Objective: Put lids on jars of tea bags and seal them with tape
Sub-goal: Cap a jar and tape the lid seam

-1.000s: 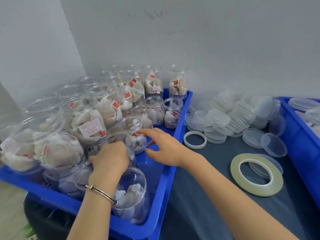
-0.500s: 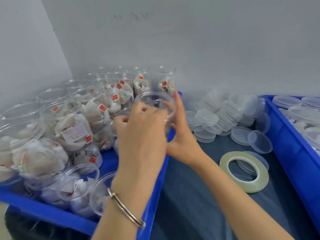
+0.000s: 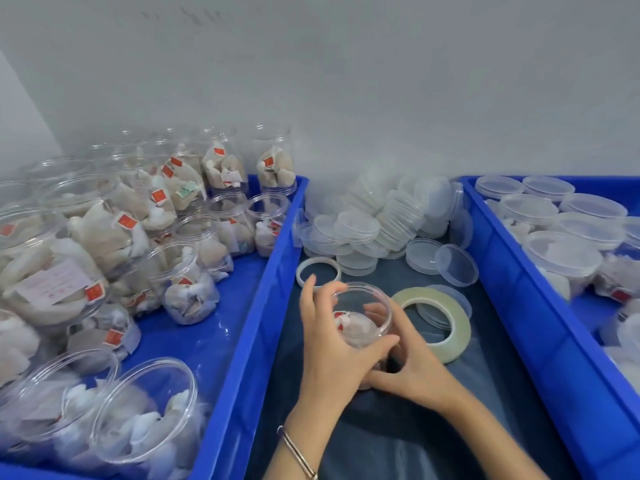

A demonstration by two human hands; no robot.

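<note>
An open clear jar point(image 3: 362, 318) with tea bags inside stands on the dark cloth between two blue bins. My left hand point(image 3: 332, 341) grips its left side, fingers curled round the rim and wall. My right hand point(image 3: 405, 358) wraps the jar's right side and base. No lid sits on this jar. A large roll of clear tape point(image 3: 438, 322) lies flat just right of the jar. A pile of clear lids point(image 3: 374, 223) lies behind, with two loose lids point(image 3: 450, 263) nearer.
The left blue bin point(image 3: 256, 306) holds several open jars of tea bags point(image 3: 187, 282), some lying on their sides. The right blue bin point(image 3: 519, 289) holds lidded jars point(image 3: 561, 251). A small white tape ring point(image 3: 318, 270) lies behind my left hand. A grey wall closes the back.
Both hands lifted a jar out of the left bin, carried it right and brought it down onto the dark cloth beside the tape roll.
</note>
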